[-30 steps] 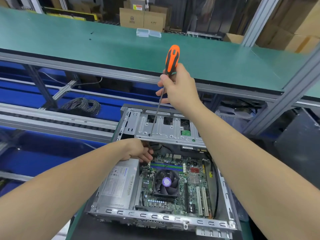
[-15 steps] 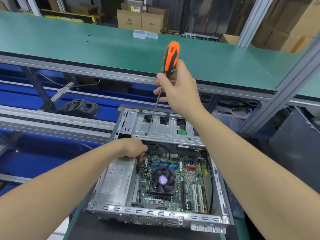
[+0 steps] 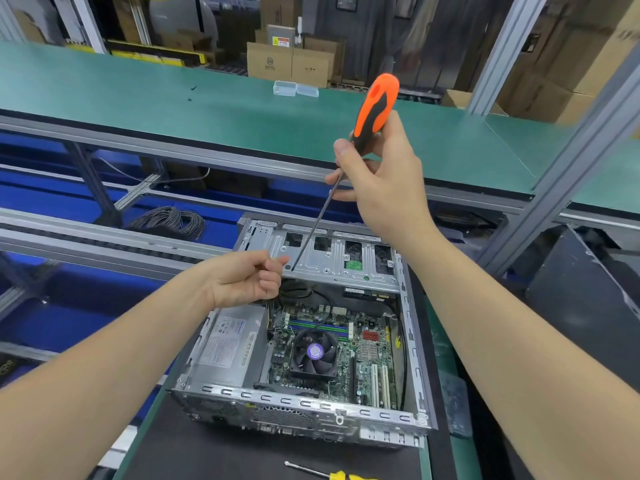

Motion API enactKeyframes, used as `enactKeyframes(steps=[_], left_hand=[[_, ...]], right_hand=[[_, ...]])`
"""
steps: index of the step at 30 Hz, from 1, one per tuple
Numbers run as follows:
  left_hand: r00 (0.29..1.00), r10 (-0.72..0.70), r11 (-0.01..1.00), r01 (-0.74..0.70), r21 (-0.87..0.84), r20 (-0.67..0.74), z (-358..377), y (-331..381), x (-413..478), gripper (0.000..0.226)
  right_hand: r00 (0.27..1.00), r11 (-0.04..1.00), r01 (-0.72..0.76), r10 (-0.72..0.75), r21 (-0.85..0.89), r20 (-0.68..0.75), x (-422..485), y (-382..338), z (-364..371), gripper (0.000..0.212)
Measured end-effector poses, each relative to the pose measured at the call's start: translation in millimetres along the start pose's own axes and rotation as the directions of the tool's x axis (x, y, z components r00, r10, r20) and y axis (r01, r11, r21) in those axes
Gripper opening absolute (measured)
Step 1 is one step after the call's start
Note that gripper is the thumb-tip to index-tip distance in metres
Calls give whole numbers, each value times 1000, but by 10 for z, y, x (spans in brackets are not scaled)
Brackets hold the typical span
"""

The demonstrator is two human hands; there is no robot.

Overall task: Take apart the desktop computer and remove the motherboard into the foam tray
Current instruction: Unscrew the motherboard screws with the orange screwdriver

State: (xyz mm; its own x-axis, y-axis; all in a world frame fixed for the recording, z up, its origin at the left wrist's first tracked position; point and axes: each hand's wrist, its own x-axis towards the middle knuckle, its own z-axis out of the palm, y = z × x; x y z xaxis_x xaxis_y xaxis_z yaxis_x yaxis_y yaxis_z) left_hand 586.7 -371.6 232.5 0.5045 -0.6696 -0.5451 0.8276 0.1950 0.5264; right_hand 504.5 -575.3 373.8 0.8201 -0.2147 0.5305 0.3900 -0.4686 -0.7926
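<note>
An open desktop case (image 3: pixel 414 344) lies on the bench. Inside are the green motherboard (image 3: pixel 367 362) with a black fan (image 3: pixel 314 353) and a grey power supply (image 3: pixel 225 348). My right hand (image 3: pixel 384 181) grips an orange-and-black screwdriver (image 3: pixel 375 109); its long shaft slants down-left and the tip rests on the metal drive bracket (image 3: pixel 329 261) at the case's far end. My left hand (image 3: pixel 249 278) hovers over the case's left side with curled fingers close to the tip; I cannot tell whether they pinch anything. No foam tray is in view.
A second screwdriver with a yellow handle (image 3: pixel 322 472) lies on the black mat in front of the case. A coil of grey cable (image 3: pixel 169 221) sits on the blue lower level at left. Behind runs a green bench (image 3: pixel 173 98) with small clear boxes (image 3: pixel 294 89).
My left hand has lifted out of the case from beside the power supply to the screwdriver tip. The right hand with the screwdriver stayed almost where it was.
</note>
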Motion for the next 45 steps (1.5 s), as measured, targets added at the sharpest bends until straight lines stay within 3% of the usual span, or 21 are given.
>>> enactKeyframes(steps=[2, 5, 9, 12, 14, 17, 19, 23, 27, 35, 45], left_hand=[[1000, 22, 999, -22, -39, -14, -11, -43, -24, 40], [990, 90, 996, -88, 30, -107, 7, -89, -37, 45], [948, 269, 934, -214, 286, -168, 55, -98, -95, 21], [895, 443, 707, -313, 634, -53, 18, -47, -147, 22], [875, 472, 528, -377, 761, 106, 4, -28, -187, 25], [851, 436, 333, -454, 826, 292, -31, -32, -219, 26], [826, 439, 255, -491, 833, 353, -97, -42, -195, 26], [815, 449, 117, -459, 881, 366, -223, -76, -110, 10], [734, 569, -30, -431, 902, 370, -297, -136, 22, 8], [670, 648, -20, -461, 887, 363, -369, -189, 163, 13], [661, 656, -12, -475, 880, 365, -358, -189, 162, 16]], right_hand=[[1000, 1000, 1, -1, 17, -2, -28, -34, -58, 26], [1000, 999, -15, 15, 28, 20, -95, -42, -74, 26], [996, 999, -39, 36, 38, 79, -211, 24, 13, 23], [991, 999, -48, 45, 14, 127, -302, 122, 140, 25], [987, 999, -50, 50, -7, 156, -359, 207, 245, 24], [975, 997, -77, 79, -19, 207, -451, 355, 420, 23], [967, 996, -57, 72, -66, 245, -517, 455, 532, 22], [949, 989, -40, 81, -139, 306, -632, 603, 706, 22], [951, 990, -47, 85, -133, 296, -643, 669, 774, 20], [960, 993, -73, 96, -96, 265, -579, 723, 787, 22], [957, 991, -59, 90, -119, 275, -562, 709, 792, 23]])
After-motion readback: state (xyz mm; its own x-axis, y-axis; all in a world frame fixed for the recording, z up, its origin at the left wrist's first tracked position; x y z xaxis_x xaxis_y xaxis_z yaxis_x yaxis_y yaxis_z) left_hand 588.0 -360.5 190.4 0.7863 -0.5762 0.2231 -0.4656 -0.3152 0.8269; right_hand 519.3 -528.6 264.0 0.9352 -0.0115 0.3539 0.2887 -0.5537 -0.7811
